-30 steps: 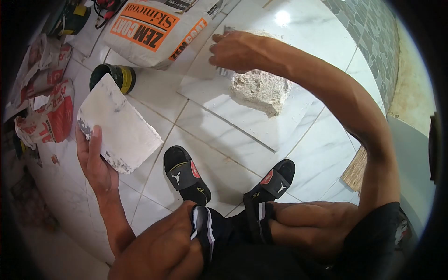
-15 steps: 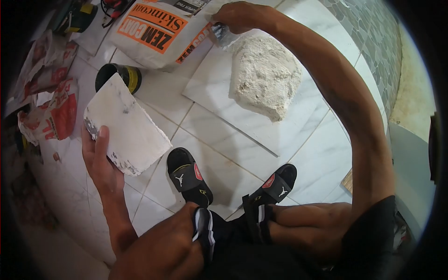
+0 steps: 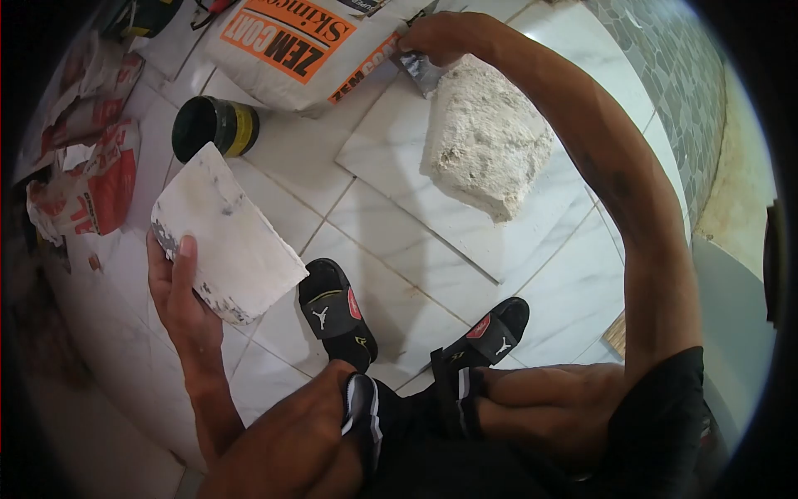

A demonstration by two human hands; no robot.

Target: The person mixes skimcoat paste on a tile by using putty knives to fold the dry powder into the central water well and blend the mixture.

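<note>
My left hand (image 3: 184, 291) grips a flat board (image 3: 237, 241) coated in white plaster, thumb on top and fingers underneath. Its lower and left edges are chipped and grey. My right hand (image 3: 432, 40) is closed around a putty knife (image 3: 421, 71), whose metal blade points down beside a heap of off-white powder (image 3: 486, 133). The knife's handle is hidden by the fingers. A loose marble-look tile (image 3: 374, 158) on the floor bears the heap. Just left of my right hand stands a skimcoat bag (image 3: 291, 50) with orange print.
An open dark green tub with a yellow band (image 3: 237, 131) lies behind the board. Crumpled red and white bags (image 3: 108, 179) are at the left. My sandalled feet (image 3: 337, 312) rest on the tiled floor (image 3: 391, 283).
The camera view has shifted a little, so the bag sits higher and the powder lower and further right. My right hand is slightly further right. Both hands keep their holds.
</note>
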